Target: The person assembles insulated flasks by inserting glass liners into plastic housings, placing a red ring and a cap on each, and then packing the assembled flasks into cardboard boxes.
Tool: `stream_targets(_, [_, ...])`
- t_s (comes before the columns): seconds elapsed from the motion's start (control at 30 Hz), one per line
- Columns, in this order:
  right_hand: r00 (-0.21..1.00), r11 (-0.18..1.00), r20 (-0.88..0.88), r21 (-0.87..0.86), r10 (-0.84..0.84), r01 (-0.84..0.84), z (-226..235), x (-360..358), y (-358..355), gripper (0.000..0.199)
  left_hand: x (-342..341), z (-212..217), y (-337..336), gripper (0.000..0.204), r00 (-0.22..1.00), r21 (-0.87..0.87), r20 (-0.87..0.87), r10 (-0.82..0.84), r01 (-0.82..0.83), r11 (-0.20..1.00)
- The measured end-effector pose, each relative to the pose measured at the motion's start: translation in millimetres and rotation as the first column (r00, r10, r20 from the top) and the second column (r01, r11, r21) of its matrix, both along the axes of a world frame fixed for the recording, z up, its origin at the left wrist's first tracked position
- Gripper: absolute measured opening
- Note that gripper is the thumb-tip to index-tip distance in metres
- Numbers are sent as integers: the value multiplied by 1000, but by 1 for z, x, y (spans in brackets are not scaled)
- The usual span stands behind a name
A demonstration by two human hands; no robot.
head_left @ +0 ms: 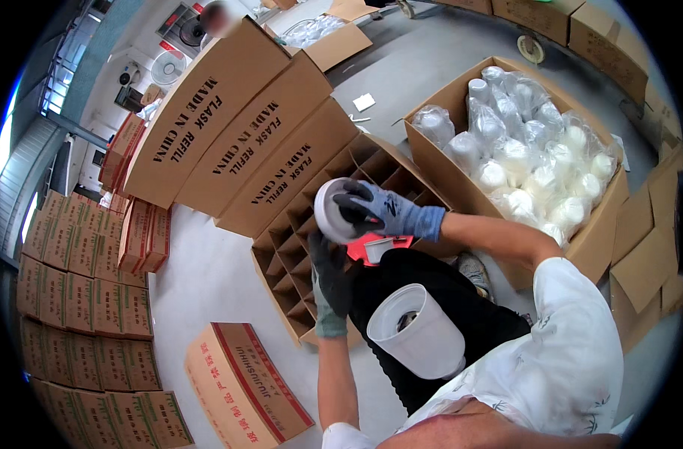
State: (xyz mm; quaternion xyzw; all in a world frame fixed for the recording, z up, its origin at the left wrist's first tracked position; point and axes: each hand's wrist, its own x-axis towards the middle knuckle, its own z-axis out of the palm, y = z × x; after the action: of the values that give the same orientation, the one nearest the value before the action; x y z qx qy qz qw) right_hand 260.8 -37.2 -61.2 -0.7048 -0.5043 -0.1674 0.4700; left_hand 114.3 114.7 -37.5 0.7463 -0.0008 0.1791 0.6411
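Observation:
My right hand [383, 212], in a grey and blue work glove, grips a round white plastic piece [328, 212], like a lid or shallow cup. Just below it my left hand [331, 280], in a grey glove, points its fingers upward with the thumb apart; whether the fingertips touch the piece I cannot tell. Both hands are over an open carton [282, 288] with cardboard dividers. A white plastic container [429, 344] leans across my lap, its wide mouth showing something dark and shiny inside. Beyond my knee, a small white cup [377, 251] sits against a red item [401, 242].
To the right stands an open carton [435, 101] full of bagged white bottle-shaped pieces [517, 161]. Upright carton flaps [274, 142] rise at the far left of the divided box. Stacked brown cartons [87, 299] line the left; a flat carton piece [244, 385] lies nearer. Another person [216, 19] is behind the flaps.

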Motion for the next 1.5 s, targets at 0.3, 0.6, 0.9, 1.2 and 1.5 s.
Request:
stream_targets(0.3, [665, 772, -418, 478, 619, -418, 20, -63, -53, 75, 1, 40, -49, 47, 924, 851, 255, -284, -75, 519])
stream_targets(0.6, [940, 989, 313, -5, -138, 147, 24, -69, -49, 69, -16, 53, -94, 59, 973, -779, 31, -227, 166, 605])
stream_targets(0.9, [415, 895, -794, 373, 444, -244, 3, -72, -66, 36, -29, 21, -46, 40, 998, 247, 59, 39, -52, 968])
stream_targets(1.2, [586, 954, -753, 222, 300, -203, -12, -89, -97, 32, -82, 24, -53, 35, 924, 549, -204, -324, 382, 744])
stream_targets(1.5, [590, 713, -736, -213, 332, -667, -18, -105, -75, 35, -103, 24, -59, 37, 914, 507, -235, -332, 407, 760])
